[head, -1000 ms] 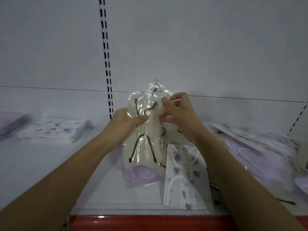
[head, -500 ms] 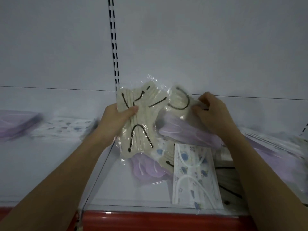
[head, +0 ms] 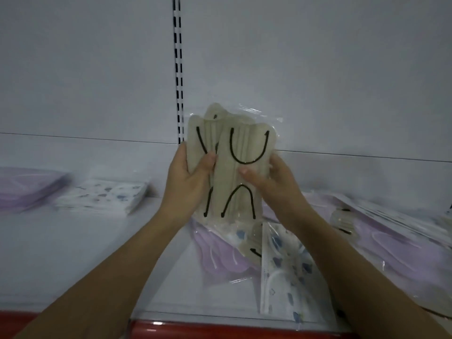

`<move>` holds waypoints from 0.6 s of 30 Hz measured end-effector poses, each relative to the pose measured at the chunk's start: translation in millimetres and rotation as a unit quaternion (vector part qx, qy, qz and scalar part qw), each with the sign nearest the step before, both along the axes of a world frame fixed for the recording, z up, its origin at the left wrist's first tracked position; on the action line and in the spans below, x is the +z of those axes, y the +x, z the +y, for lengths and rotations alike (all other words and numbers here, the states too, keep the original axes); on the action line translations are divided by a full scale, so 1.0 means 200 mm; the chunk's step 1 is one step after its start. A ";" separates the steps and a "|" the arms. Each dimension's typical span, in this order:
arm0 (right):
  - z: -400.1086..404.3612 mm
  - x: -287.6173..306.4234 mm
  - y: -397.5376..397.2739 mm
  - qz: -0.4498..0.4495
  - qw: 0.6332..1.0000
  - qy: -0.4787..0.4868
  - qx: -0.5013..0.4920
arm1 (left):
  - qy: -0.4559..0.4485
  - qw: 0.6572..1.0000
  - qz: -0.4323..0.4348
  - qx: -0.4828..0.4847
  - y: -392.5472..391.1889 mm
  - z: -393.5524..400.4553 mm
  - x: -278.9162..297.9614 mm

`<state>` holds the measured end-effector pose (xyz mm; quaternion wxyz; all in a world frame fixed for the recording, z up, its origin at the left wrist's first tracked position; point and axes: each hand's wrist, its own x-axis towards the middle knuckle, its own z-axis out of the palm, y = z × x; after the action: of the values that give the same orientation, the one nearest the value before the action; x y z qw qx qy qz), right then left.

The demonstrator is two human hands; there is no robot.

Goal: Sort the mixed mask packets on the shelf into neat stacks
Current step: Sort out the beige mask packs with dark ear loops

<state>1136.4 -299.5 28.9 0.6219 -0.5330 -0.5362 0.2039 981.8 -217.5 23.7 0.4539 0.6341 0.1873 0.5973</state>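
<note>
Hands (head: 188, 177), two; beige packets (head: 241, 172), two

No words, brands or numbers are showing legibly anywhere. The packets (head: 234, 167) are showing only black ear loops through clear wrap, and the red shelf edge (head: 220, 330) is carrying no readable label.

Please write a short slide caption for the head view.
Both hands, left hand and right hand, hold beige mask packets above the shelf.
</note>
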 end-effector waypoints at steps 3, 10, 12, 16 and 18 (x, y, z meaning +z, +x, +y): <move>-0.03 0.03 -0.01 0.104 0.991 0.055 0.060 | 0.044 0.999 0.006 -0.012 0.03 -0.05 -0.01; -0.02 0.01 -0.06 0.006 0.995 -0.050 0.091 | 0.048 0.996 0.070 -0.021 -0.02 -0.06 0.00; -0.03 0.03 -0.06 0.029 0.991 -0.052 0.121 | 0.033 0.995 0.086 -0.039 -0.04 -0.05 0.01; -0.05 0.05 -0.08 -0.121 0.974 -0.146 0.125 | 0.009 0.981 0.173 -0.089 -0.10 -0.01 0.01; -0.09 0.06 -0.06 -0.201 0.953 -0.219 0.063 | 0.004 0.974 0.202 -0.101 -0.13 0.01 -0.01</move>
<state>1123.9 -318.1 40.5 0.3553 -0.6512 -0.6246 0.2441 955.1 -216.0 22.5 0.4622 0.7589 0.2082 0.4087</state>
